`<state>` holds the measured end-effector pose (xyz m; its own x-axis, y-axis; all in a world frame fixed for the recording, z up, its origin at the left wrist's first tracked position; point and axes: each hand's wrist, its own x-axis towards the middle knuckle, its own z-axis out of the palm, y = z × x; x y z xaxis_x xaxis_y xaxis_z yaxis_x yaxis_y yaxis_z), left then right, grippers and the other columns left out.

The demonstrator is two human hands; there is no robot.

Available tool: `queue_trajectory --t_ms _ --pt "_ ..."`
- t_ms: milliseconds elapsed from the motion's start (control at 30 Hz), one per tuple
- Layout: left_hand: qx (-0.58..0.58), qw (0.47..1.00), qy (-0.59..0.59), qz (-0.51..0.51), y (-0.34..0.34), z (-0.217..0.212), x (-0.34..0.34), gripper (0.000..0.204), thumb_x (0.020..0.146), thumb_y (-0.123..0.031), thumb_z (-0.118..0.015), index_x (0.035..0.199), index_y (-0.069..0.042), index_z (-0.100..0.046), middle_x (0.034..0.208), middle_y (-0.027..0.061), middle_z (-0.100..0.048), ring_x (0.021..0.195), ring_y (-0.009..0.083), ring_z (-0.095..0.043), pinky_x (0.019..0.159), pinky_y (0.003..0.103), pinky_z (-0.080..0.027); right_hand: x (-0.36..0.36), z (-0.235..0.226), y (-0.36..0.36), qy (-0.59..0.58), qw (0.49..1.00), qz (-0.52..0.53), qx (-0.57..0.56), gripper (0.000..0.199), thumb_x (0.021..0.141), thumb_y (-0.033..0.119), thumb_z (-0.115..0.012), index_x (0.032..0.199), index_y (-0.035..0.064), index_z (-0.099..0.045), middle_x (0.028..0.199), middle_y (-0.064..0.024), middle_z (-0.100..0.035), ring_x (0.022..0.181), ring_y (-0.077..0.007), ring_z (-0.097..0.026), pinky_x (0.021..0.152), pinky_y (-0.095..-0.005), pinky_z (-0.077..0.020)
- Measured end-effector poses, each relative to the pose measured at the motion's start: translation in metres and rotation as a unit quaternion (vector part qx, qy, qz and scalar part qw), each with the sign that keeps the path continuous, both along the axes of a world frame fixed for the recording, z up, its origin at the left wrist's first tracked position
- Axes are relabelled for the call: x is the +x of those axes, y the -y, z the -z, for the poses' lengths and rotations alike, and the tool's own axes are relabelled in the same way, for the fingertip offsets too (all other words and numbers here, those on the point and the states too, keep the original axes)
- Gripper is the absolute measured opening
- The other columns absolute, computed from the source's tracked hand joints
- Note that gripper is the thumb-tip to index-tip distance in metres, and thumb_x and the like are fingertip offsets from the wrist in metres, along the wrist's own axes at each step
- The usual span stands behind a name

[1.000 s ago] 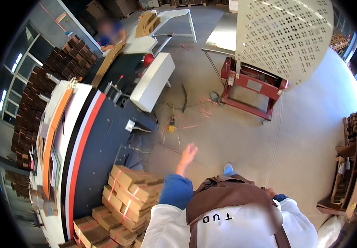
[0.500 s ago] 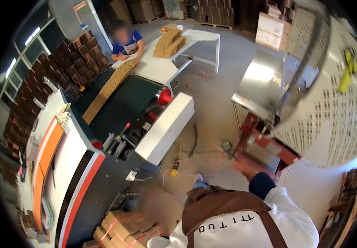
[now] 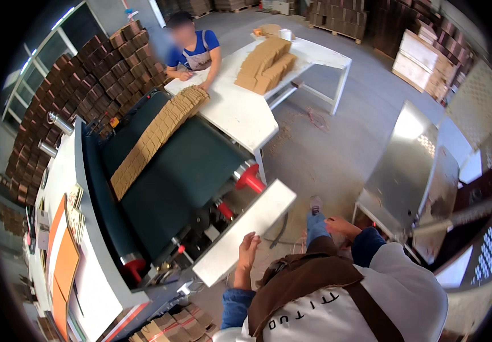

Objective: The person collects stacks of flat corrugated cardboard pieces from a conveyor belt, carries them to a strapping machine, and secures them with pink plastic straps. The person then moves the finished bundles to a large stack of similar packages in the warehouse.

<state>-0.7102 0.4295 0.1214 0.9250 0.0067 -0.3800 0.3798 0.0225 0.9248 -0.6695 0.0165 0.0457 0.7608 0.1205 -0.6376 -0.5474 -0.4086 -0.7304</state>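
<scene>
**Hands free beside the conveyor**

Left hand [image 3: 248, 246] is hanging open, fingers loose, holding nothing, right beside the white panel [image 3: 246, 231] at the conveyor's near end. Right hand [image 3: 343, 227] is also holding nothing, relaxed, near the steel cabinet [image 3: 402, 171]. Flat cardboard blanks [image 3: 154, 134] are riding the green belt [image 3: 183, 171] further out. Beyond, a co-worker [image 3: 192, 51] is leaning on the white worktop [image 3: 240, 111] beside stacked cardboard [image 3: 266, 62].
</scene>
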Motion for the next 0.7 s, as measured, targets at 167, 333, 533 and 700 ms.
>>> queue_trajectory --t_ms 167,333,533,700 --pt "-0.036 0.983 -0.024 -0.178 0.037 0.003 0.077 0.044 0.094 -0.032 -0.056 0.127 -0.004 -0.05 0.114 0.0103 -0.062 0.101 0.02 -0.061 0.083 0.032 -0.047 0.197 -0.004 0.066 -0.034 0.997 -0.054 -0.047 0.041 0.091 0.042 -0.057 0.103 0.0034 -0.062 0.093 -0.0104 -0.068 0.076 -0.0198 -0.067 0.063 -0.0327 -0.0524" --pt "-0.076 0.961 -0.011 -0.267 0.088 -0.009 0.205 0.045 0.095 -0.037 -0.056 0.127 -0.006 -0.049 0.113 0.0093 -0.062 0.098 0.0192 -0.061 0.083 0.033 -0.048 0.413 -0.026 0.148 0.055 0.975 -0.139 -0.165 0.032 0.09 0.035 -0.057 0.1 0.0051 -0.063 0.083 -0.006 -0.065 0.072 -0.0172 -0.064 0.063 -0.0335 -0.0507" --pt "-0.068 0.967 0.038 -0.243 0.13 -0.061 0.381 0.048 0.095 -0.034 -0.057 0.131 -0.006 -0.045 0.116 0.0129 -0.061 0.103 0.0218 -0.06 0.089 0.034 -0.046 0.658 -0.1 0.181 0.227 0.971 -0.036 -0.061 0.038 0.091 0.038 -0.058 0.106 0.0031 -0.062 0.088 -0.0061 -0.063 0.079 -0.0153 -0.06 0.072 -0.031 -0.0498" --pt "-0.036 0.952 0.02 -0.303 0.126 -0.062 0.446 0.054 0.093 -0.036 -0.059 0.134 -0.005 -0.041 0.12 0.0148 -0.059 0.106 0.0261 -0.06 0.089 0.038 -0.046 0.781 -0.182 0.108 0.34 0.935 0.019 -0.096 0.062 0.089 0.045 -0.057 0.129 -0.0017 -0.049 0.123 -0.0241 -0.057 0.112 -0.0336 -0.057 0.094 -0.0382 -0.0438"
